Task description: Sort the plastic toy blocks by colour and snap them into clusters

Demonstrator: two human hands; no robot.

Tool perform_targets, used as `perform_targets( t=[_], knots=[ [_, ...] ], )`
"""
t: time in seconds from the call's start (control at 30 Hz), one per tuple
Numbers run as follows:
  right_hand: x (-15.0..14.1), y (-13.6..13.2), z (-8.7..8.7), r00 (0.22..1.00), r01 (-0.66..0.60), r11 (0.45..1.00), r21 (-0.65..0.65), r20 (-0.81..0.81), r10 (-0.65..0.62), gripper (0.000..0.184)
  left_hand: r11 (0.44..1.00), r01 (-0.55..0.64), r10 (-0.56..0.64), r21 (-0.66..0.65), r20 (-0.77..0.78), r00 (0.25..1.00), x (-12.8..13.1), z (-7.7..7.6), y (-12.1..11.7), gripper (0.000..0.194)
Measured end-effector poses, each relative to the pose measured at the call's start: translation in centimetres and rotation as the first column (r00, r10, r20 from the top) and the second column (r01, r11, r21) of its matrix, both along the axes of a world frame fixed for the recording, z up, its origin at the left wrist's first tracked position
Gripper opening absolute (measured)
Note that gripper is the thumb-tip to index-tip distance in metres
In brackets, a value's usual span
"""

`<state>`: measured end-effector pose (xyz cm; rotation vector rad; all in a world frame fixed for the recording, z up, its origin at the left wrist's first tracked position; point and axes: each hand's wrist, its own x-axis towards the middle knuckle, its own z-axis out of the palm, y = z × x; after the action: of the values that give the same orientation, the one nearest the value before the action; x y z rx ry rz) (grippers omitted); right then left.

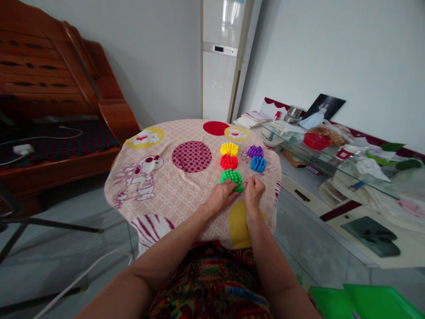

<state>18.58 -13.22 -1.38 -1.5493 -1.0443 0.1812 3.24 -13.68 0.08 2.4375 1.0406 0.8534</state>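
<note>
My left hand (223, 195) has its fingers curled against the near left side of a green bundle of small knobby plastic pieces (231, 176). Just right of it, my right hand (255, 190) is closed, thumb on bent fingers; anything inside is hidden. Beyond the green bundle sit a red bundle (229, 161) and, touching behind it, a yellow bundle (229, 149). To the right stand a blue bundle (258, 164) and a purple bundle (255, 151). All rest on a pink patterned cloth (186, 190) over the table.
A glass-topped cabinet (292, 141) crowded with papers, a red bowl (316, 140) and bags runs along the right. At left is a carved wooden bench (49, 71). A white upright cabinet (219, 75) stands behind the table. Green plastic (372, 301) shows at lower right.
</note>
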Motion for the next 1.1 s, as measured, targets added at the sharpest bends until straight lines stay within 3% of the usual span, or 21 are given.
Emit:
perform_targets(
  t=[0.33,0.6,0.77,1.1],
  knots=[
    [0.0,-0.1,-0.3,1.0,0.004,1.0,0.0,-0.002,-0.004,0.046,0.999,-0.023,0.022,-0.026,-0.046,0.999,0.4,0.1,-0.5,0.012],
    [-0.1,-0.4,0.1,1.0,-0.004,1.0,0.012,0.014,0.003,0.048,0.986,-0.16,0.158,-0.036,-0.06,0.986,-0.7,-0.2,-1.2,0.012],
    [-0.1,-0.2,-0.1,1.0,-0.006,0.999,0.039,0.013,0.005,0.047,0.971,-0.225,0.224,-0.08,-0.015,0.974,-0.5,-0.2,-0.8,0.009],
    [0.1,0.1,-0.4,0.999,0.001,1.0,0.007,0.035,-0.001,0.047,0.956,-0.287,0.277,-0.065,-0.126,0.953,0.2,-0.5,0.3,0.013]
  ],
)
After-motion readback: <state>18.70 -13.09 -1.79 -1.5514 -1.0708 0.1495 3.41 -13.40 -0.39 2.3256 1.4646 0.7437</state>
